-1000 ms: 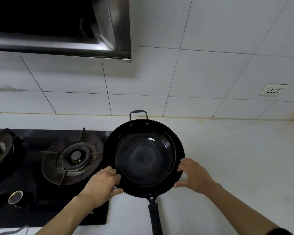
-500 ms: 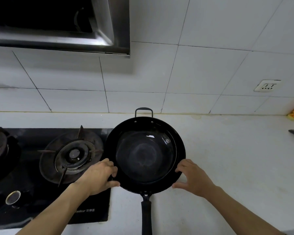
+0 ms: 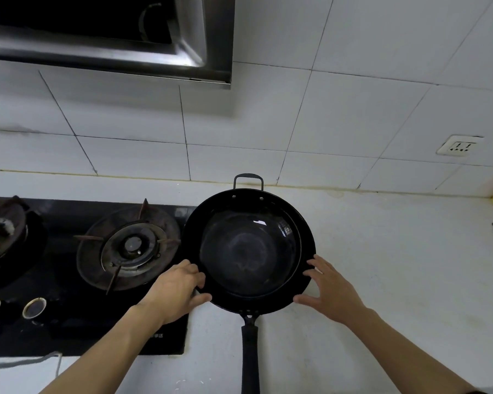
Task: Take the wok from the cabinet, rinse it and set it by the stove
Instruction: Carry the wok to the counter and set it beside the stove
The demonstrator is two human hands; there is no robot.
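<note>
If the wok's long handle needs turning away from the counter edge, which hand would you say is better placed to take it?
Probably the right hand: open at the wok rim, beside the long handle. The left hand grips the rim.

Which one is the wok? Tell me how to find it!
Find the black gas stove on the white counter. Just to its right, beside the nearer burner, sits the wok, between the left hand and the right hand. It is the only round black pan, with a long handle toward you and a small loop handle by the wall.
</note>
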